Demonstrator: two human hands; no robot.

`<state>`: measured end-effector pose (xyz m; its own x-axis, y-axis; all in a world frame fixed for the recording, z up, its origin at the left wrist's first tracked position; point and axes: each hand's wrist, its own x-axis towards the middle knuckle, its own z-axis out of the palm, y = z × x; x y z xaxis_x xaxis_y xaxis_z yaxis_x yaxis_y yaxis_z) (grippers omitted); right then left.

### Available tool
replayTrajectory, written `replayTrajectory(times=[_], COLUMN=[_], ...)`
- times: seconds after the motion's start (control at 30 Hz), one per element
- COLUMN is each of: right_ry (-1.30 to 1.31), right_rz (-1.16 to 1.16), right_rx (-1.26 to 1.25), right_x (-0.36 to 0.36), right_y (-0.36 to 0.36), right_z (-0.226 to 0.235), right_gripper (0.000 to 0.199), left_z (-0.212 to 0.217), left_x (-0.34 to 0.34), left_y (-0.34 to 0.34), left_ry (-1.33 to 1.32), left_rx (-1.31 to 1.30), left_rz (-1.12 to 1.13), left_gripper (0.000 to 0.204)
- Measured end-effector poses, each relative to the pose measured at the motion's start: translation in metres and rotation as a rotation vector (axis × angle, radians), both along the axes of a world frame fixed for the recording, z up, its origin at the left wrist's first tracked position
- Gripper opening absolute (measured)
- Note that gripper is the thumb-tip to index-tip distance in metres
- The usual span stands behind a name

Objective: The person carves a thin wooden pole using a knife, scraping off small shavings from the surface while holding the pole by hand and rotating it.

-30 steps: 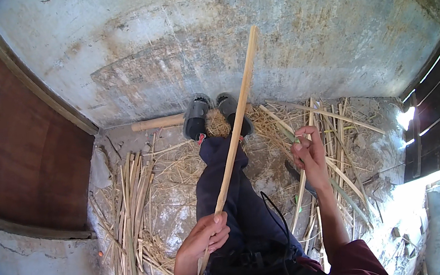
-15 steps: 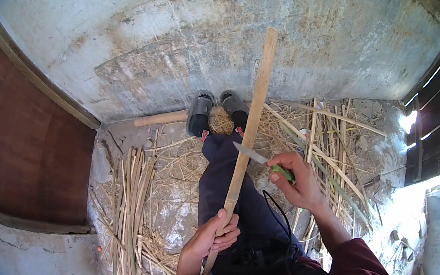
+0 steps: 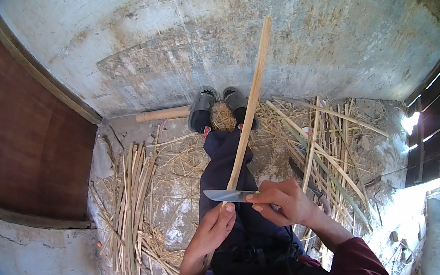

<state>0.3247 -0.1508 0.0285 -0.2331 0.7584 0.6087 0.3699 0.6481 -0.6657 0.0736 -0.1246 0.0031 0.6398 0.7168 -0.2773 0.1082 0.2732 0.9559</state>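
My left hand grips the near end of a long pale bamboo strip, which slants up and away over my legs toward the concrete wall. A knife is held in my right hand, its blade pointing left and lying across the strip just above my left hand. Both hands are close together over my lap. My legs in dark trousers stretch forward, with feet in dark shoes against the wall base.
Split bamboo strips lie in a bundle on the left and scattered on the right, with shavings on the floor. A short wooden pole lies at the wall base. A brown wooden panel stands left.
My right hand came in from the strips on the right, now holding the knife, and brought its blade onto the strip near my left hand. The strip tilted slightly rightward.
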Motion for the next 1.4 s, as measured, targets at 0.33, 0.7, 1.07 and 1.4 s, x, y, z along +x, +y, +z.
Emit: replayTrajectory(times=[0.33, 0.7, 1.07, 1.4], right_ry=[-0.071, -0.136, -0.173, -0.174], right_rz=[-0.111, -0.167, -0.135, -0.151], right_rx=[-0.053, 0.031, 0.061, 0.073], right_x=[-0.001, 0.015, 0.022, 0.033], right_y=[0.005, 0.006, 0.008, 0.012], right_z=[-0.007, 0.001, 0.014, 0.022], right_gripper=[0.021, 0.027, 0.025, 0.030], left_z=[0.022, 0.026, 0.039, 0.037], left_x=[0.007, 0.007, 0.013, 0.014], left_y=[-0.008, -0.018, -0.034, -0.040], left_ry=[0.206, 0.334, 0.565, 0.666], left_rx=[0.315, 0.382, 0.499, 0.533], left_rz=[0.099, 0.092, 0.127, 0.124], left_gripper=[0.043, 0.035, 0.034, 0.034])
